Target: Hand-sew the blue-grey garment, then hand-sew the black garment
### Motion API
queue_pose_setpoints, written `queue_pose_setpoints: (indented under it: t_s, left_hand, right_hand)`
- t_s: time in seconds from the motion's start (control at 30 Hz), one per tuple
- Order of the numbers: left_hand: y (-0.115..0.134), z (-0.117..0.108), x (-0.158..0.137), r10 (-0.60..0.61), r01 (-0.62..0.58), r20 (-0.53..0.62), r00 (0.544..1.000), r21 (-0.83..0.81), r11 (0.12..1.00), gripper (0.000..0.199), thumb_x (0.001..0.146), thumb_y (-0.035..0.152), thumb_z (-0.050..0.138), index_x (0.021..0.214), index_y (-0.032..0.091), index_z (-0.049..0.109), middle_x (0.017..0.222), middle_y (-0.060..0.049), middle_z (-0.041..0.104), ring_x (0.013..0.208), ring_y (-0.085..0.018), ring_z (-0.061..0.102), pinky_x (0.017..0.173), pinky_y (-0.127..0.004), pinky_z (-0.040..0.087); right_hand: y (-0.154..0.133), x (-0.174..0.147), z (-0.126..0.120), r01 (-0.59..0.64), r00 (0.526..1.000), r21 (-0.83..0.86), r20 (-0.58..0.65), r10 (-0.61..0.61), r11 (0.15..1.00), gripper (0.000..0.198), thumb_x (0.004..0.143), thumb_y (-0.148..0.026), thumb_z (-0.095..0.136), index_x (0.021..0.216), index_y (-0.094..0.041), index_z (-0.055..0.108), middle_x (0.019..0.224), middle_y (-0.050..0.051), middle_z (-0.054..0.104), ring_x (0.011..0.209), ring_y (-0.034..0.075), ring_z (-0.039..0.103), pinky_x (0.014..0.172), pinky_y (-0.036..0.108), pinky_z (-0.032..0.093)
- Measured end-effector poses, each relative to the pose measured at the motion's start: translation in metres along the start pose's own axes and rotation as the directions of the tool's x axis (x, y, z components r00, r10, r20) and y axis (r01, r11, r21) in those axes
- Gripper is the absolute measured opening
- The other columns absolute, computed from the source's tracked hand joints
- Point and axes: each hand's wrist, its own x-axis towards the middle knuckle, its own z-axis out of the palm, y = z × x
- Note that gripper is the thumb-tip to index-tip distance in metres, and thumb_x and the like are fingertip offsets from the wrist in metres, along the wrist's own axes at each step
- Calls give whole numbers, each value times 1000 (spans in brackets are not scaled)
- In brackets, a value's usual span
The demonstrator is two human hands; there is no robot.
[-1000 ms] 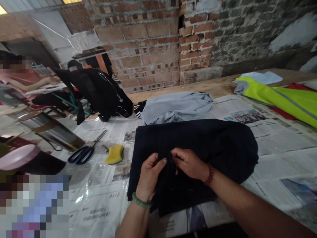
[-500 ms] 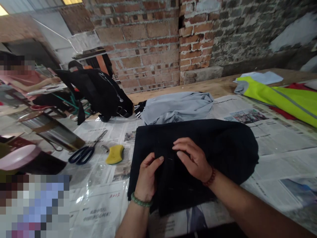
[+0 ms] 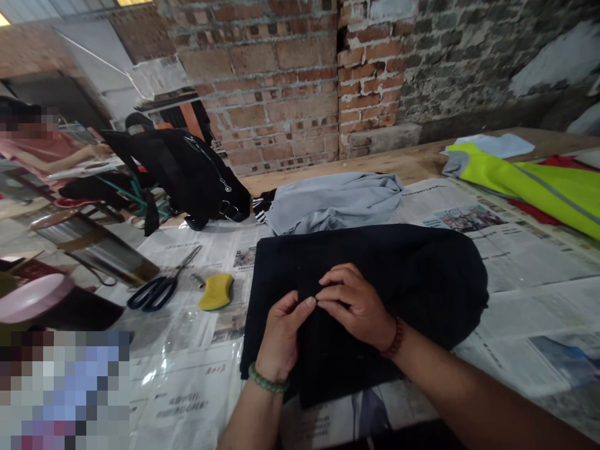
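Note:
A folded dark navy garment (image 3: 422, 281) lies before me on the newspaper. My left hand (image 3: 284, 331), with a green bead bracelet, pinches a fold of it between thumb and fingers. My right hand (image 3: 354, 306), wearing a red bead bracelet, has thumb and forefinger pressed together right at my left thumb tip. Whatever sits in that pinch is too small to make out. The right hand's other fingers are bent above the cloth. Left of the garment are a yellow sponge (image 3: 216, 292) and dark-handled scissors (image 3: 162, 284).
Newspaper (image 3: 187, 381) under clear plastic covers the table. Behind the garment lies a light grey cloth (image 3: 332, 200), with a black bag (image 3: 182, 169) to its left. A steel flask (image 3: 96, 247) and a pink-lidded container (image 3: 51, 300) stand left. A fluorescent vest (image 3: 539, 187) lies right. Another person (image 3: 42, 150) sits far left.
My right hand has moved slightly left, and its thumb and forefinger have closed together at my left thumb. My left hand keeps its pinch on the dark garment.

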Motion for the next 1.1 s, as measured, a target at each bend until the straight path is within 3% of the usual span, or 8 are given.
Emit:
queue_pose_setpoints:
  t_s: [0.1, 0.2, 0.33, 0.43, 0.6, 0.73, 0.9, 1.1]
  left_hand:
    - [4, 1, -2, -75, 76, -7, 997, 16, 997, 17, 59, 24, 74, 71, 14, 66, 60, 1, 65, 51, -9, 56, 51, -17, 44]
    - [6, 2, -3, -133, 133, 4, 991, 15, 991, 19, 58, 23, 74, 73, 14, 66, 59, 0, 65, 50, -11, 59, 52, -20, 46]
    - [5, 2, -2, -157, 157, 15, 988, 7, 988, 18, 58, 21, 74, 73, 15, 65, 60, 0, 65, 50, -11, 58, 52, -21, 47]
    - [4, 2, -1, -174, 174, 24, 984, 19, 985, 16, 60, 22, 73, 71, 15, 64, 57, 2, 63, 47, -9, 56, 50, -20, 46]
    - [4, 1, -2, -187, 186, 29, 982, 29, 982, 17, 60, 23, 73, 73, 15, 64, 54, 3, 61, 44, -9, 54, 48, -19, 46]
    - [7, 0, -3, -153, 153, -6, 988, 11, 988, 18, 58, 21, 74, 72, 14, 64, 58, 0, 64, 48, -10, 58, 50, -20, 47]
    - [8, 0, -3, -104, 103, -24, 994, -38, 994, 17, 57, 16, 73, 71, 15, 65, 62, 0, 66, 54, -11, 60, 54, -20, 48]
    - [8, -1, -2, -112, 111, -28, 993, -44, 993, 17, 55, 13, 73, 70, 15, 66, 61, 0, 66, 53, -11, 59, 54, -21, 48]
  right_hand:
    - [3, 2, 0, -119, 993, 156, 19, 117, 981, 6, 76, -18, 59, 79, -21, 63, 84, 3, 60, 85, 15, 53, 78, 33, 44]
    - [6, 3, 0, -277, 961, 311, 63, 271, 909, 4, 75, -20, 59, 72, -20, 61, 83, 3, 61, 81, 14, 56, 77, 31, 44]
    - [9, 4, -1, -417, 900, 487, 103, 424, 768, 8, 76, -22, 57, 69, -18, 59, 83, 3, 62, 83, 14, 57, 80, 31, 43]
    - [12, 4, 0, -466, 842, 641, 110, 528, 610, 8, 74, -23, 60, 68, -18, 59, 80, 2, 62, 83, 15, 57, 80, 30, 42]
    - [18, 7, -2, -468, 768, 785, 133, 627, 406, 9, 70, -21, 64, 64, -17, 59, 73, 1, 63, 74, 12, 56, 74, 27, 41]
    - [24, 13, -12, -394, 741, 860, 87, 666, 325, 12, 69, -20, 64, 61, -16, 56, 71, 0, 63, 69, 10, 56, 65, 23, 42]
    - [28, 14, -20, -388, 728, 904, 181, 661, 180, 13, 78, -32, 56, 77, -21, 49, 80, -1, 66, 47, 8, 54, 44, 21, 39]
    - [35, 16, -27, -329, 700, 939, 174, 693, 96, 14, 77, -33, 58, 81, -23, 49, 58, -10, 59, 40, 4, 52, 42, 17, 43]
